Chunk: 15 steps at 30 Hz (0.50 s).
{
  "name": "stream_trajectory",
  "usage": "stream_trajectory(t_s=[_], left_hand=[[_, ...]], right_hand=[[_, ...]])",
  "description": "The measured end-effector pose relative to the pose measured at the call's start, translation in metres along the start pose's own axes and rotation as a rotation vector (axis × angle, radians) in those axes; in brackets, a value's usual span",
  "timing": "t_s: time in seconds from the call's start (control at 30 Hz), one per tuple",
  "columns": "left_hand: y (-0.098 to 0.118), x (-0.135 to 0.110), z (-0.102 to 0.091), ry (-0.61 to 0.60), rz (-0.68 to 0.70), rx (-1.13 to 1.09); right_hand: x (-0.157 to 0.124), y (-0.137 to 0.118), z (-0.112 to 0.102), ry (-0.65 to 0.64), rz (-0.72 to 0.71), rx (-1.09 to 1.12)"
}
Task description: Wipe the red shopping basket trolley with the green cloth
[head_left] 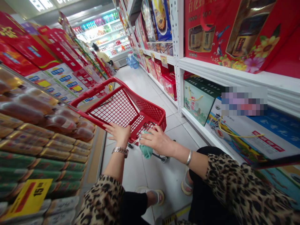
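A red plastic shopping cart (112, 103) stands in the aisle in front of me, tilted in this view. My left hand (119, 132) is at the cart's near side, fingers spread and nothing in the palm that I can see; whether it touches the rim I cannot tell. In my right hand (157, 140) is a crumpled green cloth (146, 150), hanging below the curled fingers beside the cart's near end. Part of the cart's near side is hidden behind both hands.
Stacked drink cans (42, 161) and bottles line the left, with a yellow price tag (29, 198). White shelves (180, 67) with gift boxes (199, 98) stand close on the right. Farther down the tiled aisle are a person (103, 56), blue-wrapped bottles (132, 61) and a lit refrigerated display (110, 34).
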<state>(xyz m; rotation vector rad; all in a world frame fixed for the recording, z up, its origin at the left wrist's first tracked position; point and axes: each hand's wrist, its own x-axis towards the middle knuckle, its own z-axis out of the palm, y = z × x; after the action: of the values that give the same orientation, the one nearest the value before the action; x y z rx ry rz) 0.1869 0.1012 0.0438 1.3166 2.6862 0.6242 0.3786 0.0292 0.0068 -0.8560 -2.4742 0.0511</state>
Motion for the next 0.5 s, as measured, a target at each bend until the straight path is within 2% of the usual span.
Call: stream_trajectory(t_s=[0.1,0.33,0.5], left_hand=[[-0.007,0.005,-0.008,-0.016,0.015,0.045],[-0.02,0.015,-0.014,-0.035,0.029,0.137],[-0.026,0.023,-0.014,-0.035,0.048,0.207]], right_hand=[[-0.002,0.012,-0.003,-0.005,0.065,-0.035],[-0.012,0.055,-0.016,-0.043,0.331,-0.124],[-0.015,0.074,-0.015,0.013,0.404,-0.131]])
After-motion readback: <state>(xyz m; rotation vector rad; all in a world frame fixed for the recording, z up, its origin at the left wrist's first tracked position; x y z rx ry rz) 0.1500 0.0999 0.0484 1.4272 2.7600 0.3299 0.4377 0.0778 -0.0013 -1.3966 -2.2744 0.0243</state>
